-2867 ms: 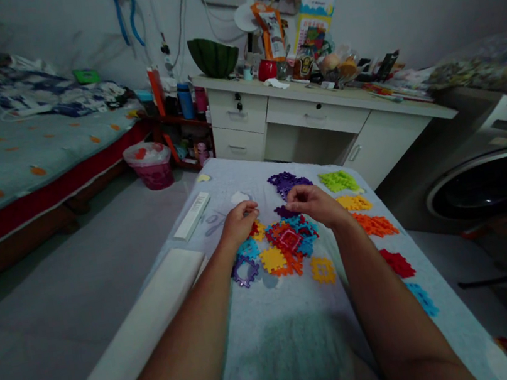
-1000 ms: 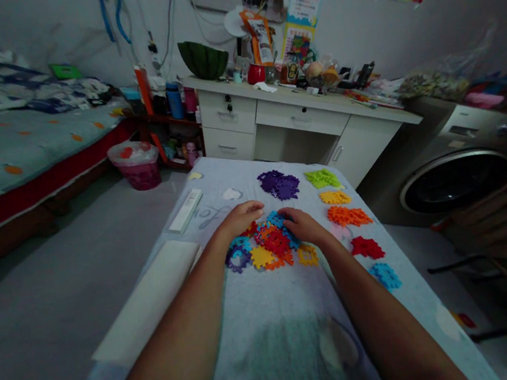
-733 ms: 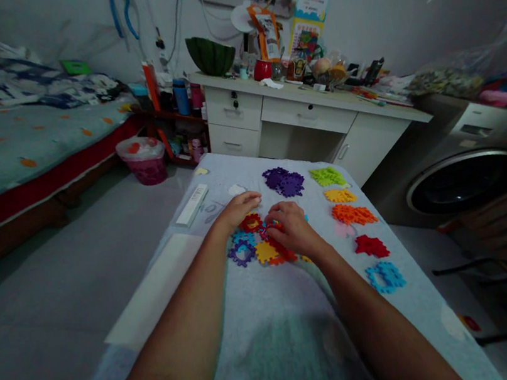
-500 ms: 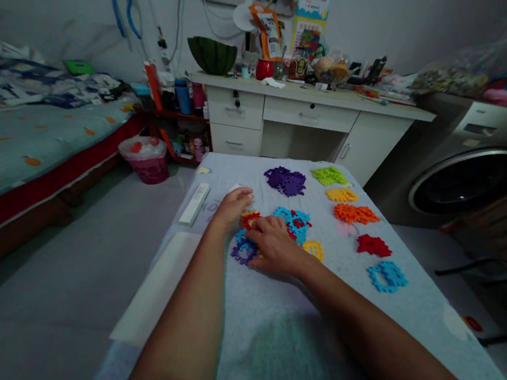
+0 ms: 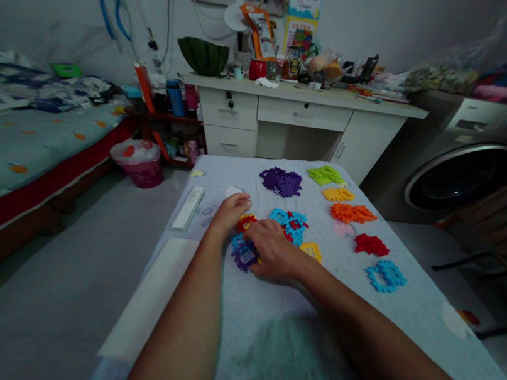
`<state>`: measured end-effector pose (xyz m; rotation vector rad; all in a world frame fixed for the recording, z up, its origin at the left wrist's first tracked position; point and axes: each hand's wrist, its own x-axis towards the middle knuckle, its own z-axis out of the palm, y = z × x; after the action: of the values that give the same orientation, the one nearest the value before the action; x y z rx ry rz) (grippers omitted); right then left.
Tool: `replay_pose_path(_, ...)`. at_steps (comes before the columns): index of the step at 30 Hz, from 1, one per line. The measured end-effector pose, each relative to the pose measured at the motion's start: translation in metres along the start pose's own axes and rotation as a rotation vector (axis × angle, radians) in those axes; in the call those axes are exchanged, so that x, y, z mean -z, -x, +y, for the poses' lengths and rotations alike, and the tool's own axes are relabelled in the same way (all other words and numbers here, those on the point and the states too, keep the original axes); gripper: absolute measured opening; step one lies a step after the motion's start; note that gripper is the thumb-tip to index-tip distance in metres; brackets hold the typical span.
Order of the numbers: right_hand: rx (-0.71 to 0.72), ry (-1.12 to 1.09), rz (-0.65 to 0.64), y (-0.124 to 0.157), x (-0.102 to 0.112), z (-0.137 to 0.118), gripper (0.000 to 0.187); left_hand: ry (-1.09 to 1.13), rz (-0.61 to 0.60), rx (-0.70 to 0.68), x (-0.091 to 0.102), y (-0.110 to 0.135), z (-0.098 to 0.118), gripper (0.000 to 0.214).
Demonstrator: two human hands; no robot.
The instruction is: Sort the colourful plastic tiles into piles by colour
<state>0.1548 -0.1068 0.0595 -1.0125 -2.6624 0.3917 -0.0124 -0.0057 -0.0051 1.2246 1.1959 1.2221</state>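
A mixed heap of plastic interlocking tiles (image 5: 291,222) lies in the middle of a cloth-covered table (image 5: 276,339). My left hand (image 5: 230,211) rests palm down at the heap's far left edge, fingers curled over a red and yellow tile. My right hand (image 5: 270,252) lies across the heap's near left part, its fingers closed at a purple tile (image 5: 243,254). A yellow tile (image 5: 311,250) lies just right of that hand. Sorted groups lie around: purple (image 5: 281,181), green (image 5: 325,175), yellow (image 5: 337,193), orange (image 5: 352,212), red (image 5: 369,244), blue (image 5: 384,276).
A white flat box (image 5: 188,207) and a long white slab (image 5: 149,301) lie along the table's left edge. Beyond stand a cluttered white desk (image 5: 300,116), a washing machine (image 5: 465,171) at right, a bed (image 5: 14,156) at left and a pink bin (image 5: 140,165).
My right hand has moved from the heap's right side across to its near left, onto the purple tile. The left hand has stayed at the heap's far left edge.
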Motion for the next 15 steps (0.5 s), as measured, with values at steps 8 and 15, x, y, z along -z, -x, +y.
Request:
replay_pose_path(8, -0.29, -0.109, 0.377, 0.002, 0.044, 0.097, 0.051, -0.099, -0.05, -0.057, -0.01, -0.002, -0.007, 0.039)
replay_pose_path(15, -0.487, 0.071, 0.488, -0.03, 0.033, 0.17, 0.049, -0.4, -0.066, -0.125, -0.021, 0.005, -0.006, 0.03)
